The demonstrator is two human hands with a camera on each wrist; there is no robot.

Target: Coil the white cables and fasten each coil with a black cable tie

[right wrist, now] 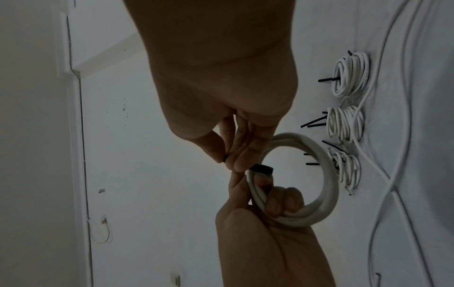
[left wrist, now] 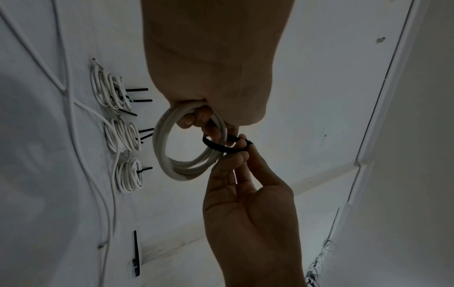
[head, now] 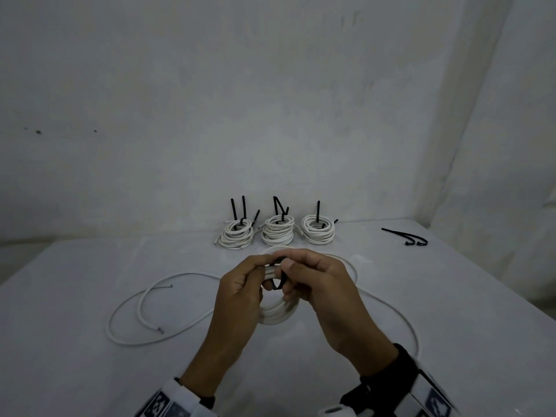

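Currently your left hand (head: 237, 291) grips the white cable coil (head: 278, 313) above the table (head: 75, 356), fingers (right wrist: 282, 202) curled through its opening. Your right hand (head: 328, 288) pinches the black cable tie (head: 278, 273) looped round the coil's strands, thumb and fingers closed on its end. Three tied coils (head: 278, 231) sit in a row at the far edge; loose white cable (head: 144, 311) lies left; spare ties (head: 406, 236) far right.

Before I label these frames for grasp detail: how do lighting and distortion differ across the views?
Head view: dim and even, table edge bowed by the wide lens, hands slightly soft. Left wrist view: left hand a dark mass against the pale wall. Right wrist view: darkest, black cable tie barely separable from the fingers.
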